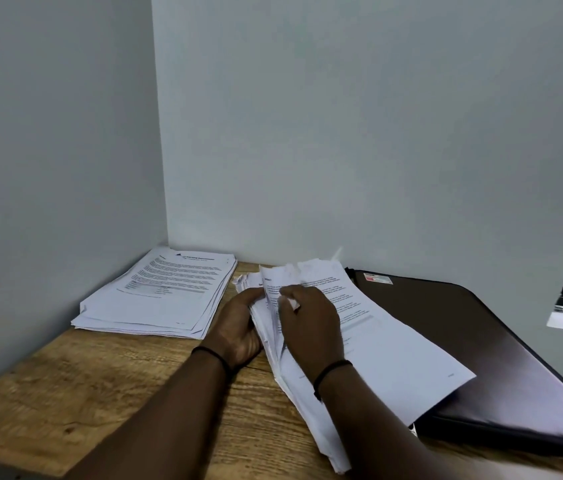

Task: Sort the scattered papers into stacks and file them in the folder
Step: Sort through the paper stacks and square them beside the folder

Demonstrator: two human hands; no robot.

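Head view, wooden tabletop [65,393] set into a grey wall corner.

Papers, two groups:
- Flat stack of papers [159,299] at the back left, in the corner against the left wall. Top sheet printed, header and text block visible, wording too blurred to read. Edges of the lower sheets fan out slightly at the front and right.
- Loose bundle of papers [377,341] in the centre, sheets uneven and splayed, lower end reaching toward the near edge of the tabletop. Its right portion lies over the left edge of the folder.

Folder [481,341]: dark, closed, flat on the tabletop at the right, with a small label near its back left corner. No papers visibly inside it.

Left hand [238,327]: curled around the left edge of the bundle, fingers wrapped under or behind the sheets, thumb side toward the stack. Dark band on the wrist.

Right hand [311,323]: on top of the bundle, fingers bent, fingertips pinching the upper edge of one or a few sheets, which curl up and crumple at that point. Dark band on this wrist as well.

Window frame partly in view at the far right
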